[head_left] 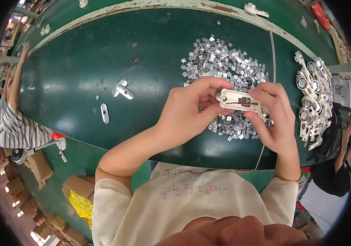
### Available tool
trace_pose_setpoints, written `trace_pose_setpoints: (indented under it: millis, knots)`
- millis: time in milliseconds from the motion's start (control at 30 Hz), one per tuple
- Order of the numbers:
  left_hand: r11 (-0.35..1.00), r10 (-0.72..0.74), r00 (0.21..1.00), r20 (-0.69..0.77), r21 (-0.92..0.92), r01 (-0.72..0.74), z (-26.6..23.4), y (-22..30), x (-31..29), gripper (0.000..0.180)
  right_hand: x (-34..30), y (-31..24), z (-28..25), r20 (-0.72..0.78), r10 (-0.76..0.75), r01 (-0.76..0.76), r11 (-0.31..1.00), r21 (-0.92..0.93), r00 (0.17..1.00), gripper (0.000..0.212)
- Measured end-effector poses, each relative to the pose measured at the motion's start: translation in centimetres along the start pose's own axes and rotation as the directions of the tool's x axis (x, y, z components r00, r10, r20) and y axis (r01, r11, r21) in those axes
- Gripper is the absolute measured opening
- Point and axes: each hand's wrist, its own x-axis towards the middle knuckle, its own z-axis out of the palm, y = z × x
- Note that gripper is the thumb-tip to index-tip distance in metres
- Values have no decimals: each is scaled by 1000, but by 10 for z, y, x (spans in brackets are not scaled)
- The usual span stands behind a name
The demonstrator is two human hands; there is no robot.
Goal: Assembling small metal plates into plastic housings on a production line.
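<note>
Between my two hands is a cream plastic handheld-device housing (pixel 232 98), its open side up. A red wire and a dark part show in its long hollow. My left hand (pixel 189 112) is closed around the left end, thumb below and fingers above, beside a rounded grey piece. My right hand (pixel 277 117) pinches the right end, where a rounded cream part partly shows under the fingers. Behind and beneath the housing spreads a pile of small clear and silvery square pieces (pixel 224 57), partly hidden by my hands.
Silver-white oval covers (pixel 105 113) lie on the green table (pixel 69 82) to the left, two of them crossed (pixel 123 89). Several cream devices with round heads (pixel 315 86) are heaped at the right. People sit at both sides. A yellow bag (pixel 81 205) and cardboard boxes stand at lower left.
</note>
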Motion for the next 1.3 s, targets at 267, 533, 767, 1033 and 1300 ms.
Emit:
trace_pose_setpoints:
  millis: [267, 533, 767, 1033, 1300]
  knots:
    - [999, 29, 999, 32, 36, -30, 2, 3, -3, 33, 1, -1, 5, -6, -51, 51, 997, -54, 999, 39]
    - [996, -14, 1000, 17, -92, 16, 3, -2, -2, 26, -5, 0, 9, 29, -105, 107, 990, -96, 994, 39]
    - [994, 98, 966, -238, -13, -104, 14, -26, 2, 12, -13, 0, 29, -14, 371, -345, 877, 335, 928, 32]
    - [791, 456, 846, -276, 562, -243, -3, -17, 7, 15, 15, -4, 41, -173, 21, -19, 1000, 14, 985, 29]
    - [380, 606, 705, -370, 912, 153, -95, 48, -1, 66, 171, 132, 74, 97, 482, -491, 843, 217, 871, 48]
